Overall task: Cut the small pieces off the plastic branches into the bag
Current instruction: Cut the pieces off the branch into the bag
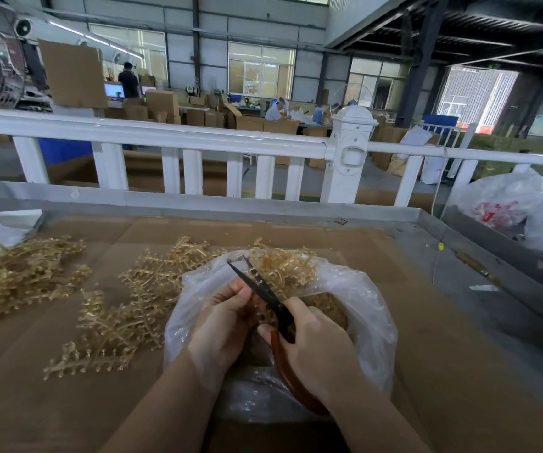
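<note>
My right hand [316, 348] grips the scissors [263, 291], blades parted, my left hand [227, 317] pinches a plastic branch [283, 269] over the open bag [361, 308], and a skewed snip could flick pieces onto the table [443, 338].

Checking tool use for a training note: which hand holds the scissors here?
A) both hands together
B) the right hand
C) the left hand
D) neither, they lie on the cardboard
B: the right hand grips the scissors by their red handles over the bag, while the left hand holds a branch.
</note>
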Motion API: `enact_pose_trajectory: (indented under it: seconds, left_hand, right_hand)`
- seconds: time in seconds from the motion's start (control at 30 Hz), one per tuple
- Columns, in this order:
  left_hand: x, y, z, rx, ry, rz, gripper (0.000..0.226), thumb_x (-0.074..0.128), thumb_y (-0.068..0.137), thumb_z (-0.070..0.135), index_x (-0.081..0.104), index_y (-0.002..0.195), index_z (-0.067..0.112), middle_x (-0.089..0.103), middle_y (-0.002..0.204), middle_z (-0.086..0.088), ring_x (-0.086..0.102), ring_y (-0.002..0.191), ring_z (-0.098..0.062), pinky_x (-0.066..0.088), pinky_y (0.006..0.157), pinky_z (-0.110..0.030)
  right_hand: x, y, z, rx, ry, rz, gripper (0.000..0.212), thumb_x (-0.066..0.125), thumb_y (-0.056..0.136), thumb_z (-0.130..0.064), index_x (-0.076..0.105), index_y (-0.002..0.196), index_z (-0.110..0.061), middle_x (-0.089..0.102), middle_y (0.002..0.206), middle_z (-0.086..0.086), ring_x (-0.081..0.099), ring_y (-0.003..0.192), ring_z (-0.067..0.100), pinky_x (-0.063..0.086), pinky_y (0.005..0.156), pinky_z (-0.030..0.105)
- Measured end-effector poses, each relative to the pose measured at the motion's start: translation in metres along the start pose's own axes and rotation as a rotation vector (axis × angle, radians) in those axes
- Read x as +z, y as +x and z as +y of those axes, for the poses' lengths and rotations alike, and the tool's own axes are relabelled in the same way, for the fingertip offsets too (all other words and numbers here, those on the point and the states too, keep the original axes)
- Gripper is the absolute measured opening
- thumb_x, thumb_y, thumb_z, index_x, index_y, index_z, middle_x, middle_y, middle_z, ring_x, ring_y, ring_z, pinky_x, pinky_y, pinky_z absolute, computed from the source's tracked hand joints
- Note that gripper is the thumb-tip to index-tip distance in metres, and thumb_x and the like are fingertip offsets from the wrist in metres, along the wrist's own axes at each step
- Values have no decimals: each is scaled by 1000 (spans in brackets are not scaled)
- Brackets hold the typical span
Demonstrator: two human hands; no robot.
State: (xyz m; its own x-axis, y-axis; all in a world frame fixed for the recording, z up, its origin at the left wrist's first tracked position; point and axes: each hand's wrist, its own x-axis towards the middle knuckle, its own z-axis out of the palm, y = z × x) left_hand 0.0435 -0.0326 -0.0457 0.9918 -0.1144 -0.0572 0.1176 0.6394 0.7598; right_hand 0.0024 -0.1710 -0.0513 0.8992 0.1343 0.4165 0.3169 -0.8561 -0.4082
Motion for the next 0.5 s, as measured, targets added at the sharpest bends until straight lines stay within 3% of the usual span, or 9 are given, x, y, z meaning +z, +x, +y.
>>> enact_pose_trajectory:
  seconds: [0.1, 0.23, 0.5]
  left_hand:
    - [2, -3, 0, -1, -1, -19, 24, 39, 97, 0, 58, 82, 2, 64, 64, -8, 62, 55, -15, 55, 54, -24]
    - [5, -6, 1, 35, 15, -51, 19, 44, 93, 0, 61, 84, 0, 67, 74, -12, 64, 67, -20, 57, 66, -28]
    - [6, -6, -1, 30, 74, 5, 25, 39, 96, -6, 61, 83, -2, 68, 71, -14, 67, 60, -18, 58, 59, -27]
  right_hand:
    - [3, 0, -3, -1, 5, 14, 33, 46, 87, -63, 46, 101, -33, 50, 86, -11, 55, 85, 11, 37, 69, 20]
    - [2, 2, -2, 3, 8, 30, 34, 46, 87, -63, 47, 101, -32, 50, 85, -12, 53, 81, 10, 36, 68, 19]
    - [3, 0, 3, 9, -6, 4, 37, 45, 86, -65, 48, 103, -33, 55, 89, -11, 55, 84, 10, 37, 69, 19]
